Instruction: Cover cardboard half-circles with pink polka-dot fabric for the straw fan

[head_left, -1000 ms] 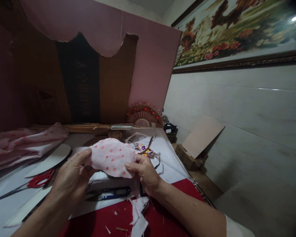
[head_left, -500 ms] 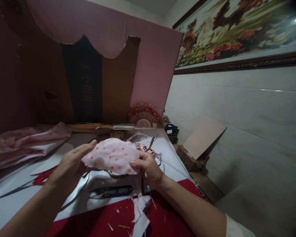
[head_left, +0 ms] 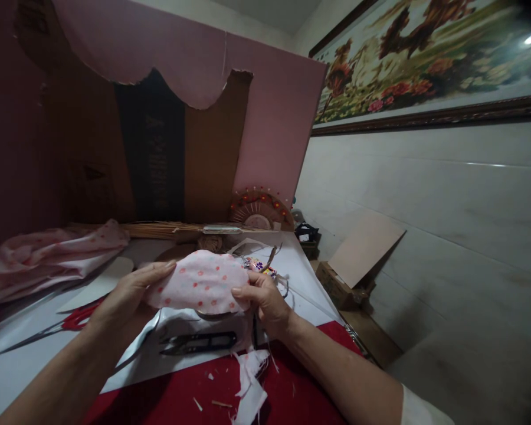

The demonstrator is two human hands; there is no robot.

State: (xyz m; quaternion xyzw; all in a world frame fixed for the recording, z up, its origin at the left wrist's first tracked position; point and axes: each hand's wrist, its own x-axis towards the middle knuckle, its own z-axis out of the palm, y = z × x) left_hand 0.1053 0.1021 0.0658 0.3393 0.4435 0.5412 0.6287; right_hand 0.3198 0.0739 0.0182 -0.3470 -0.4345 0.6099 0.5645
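Observation:
Between my two hands, above the table, is a small piece of pale pink fabric [head_left: 203,282] dotted with red-orange motifs. My left hand [head_left: 135,295] grips its left edge, the thumb on top and the fingers underneath out of sight. At the right edge my right hand [head_left: 265,301] pinches it between thumb and fingers. Below the fabric lie dark thread snips [head_left: 199,342]. Red-handled scissors [head_left: 73,320] rest beyond my left forearm. A frayed white fabric scrap [head_left: 251,383] lies on the red cloth [head_left: 172,395] nearest me.
More dotted pink fabric [head_left: 57,254] is heaped at the left, beside a pale flat template [head_left: 100,286]. Thin sticks [head_left: 168,227] run along the back, before a pink cardboard panel [head_left: 277,118]. A pincushion-like half disc [head_left: 263,206] with pins stands there.
My left hand has shifted slightly along the fabric's left edge, and that edge now sits a little lower. The right hand keeps its pinch.

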